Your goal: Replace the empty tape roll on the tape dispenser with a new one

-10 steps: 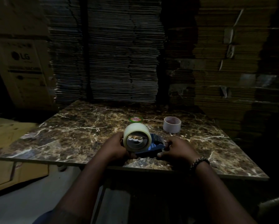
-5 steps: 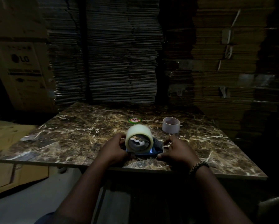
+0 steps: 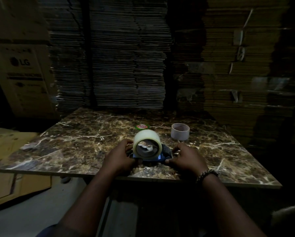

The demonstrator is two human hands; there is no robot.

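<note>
Seemingly most is done: new roll [image 3: 147, 145] sits on the dispenser [image 3: 162, 155] at the desk's [image 3: 75, 144] near edge, both hands [image 3: 120, 157] [image 3: 186, 157] grasping it; empty core [image 3: 180, 132] lies apart. Threading may remain.

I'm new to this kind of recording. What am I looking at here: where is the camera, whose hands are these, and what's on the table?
There is no machine: a person wears one camera on the head, looking down at their own bare hands. The left hand and right hand hold a blue tape dispenser that carries a full clear tape roll, on a marble-patterned table. Behind it stand an empty tape core and a small round sticker. Flattened cardboard is stacked behind.
</note>
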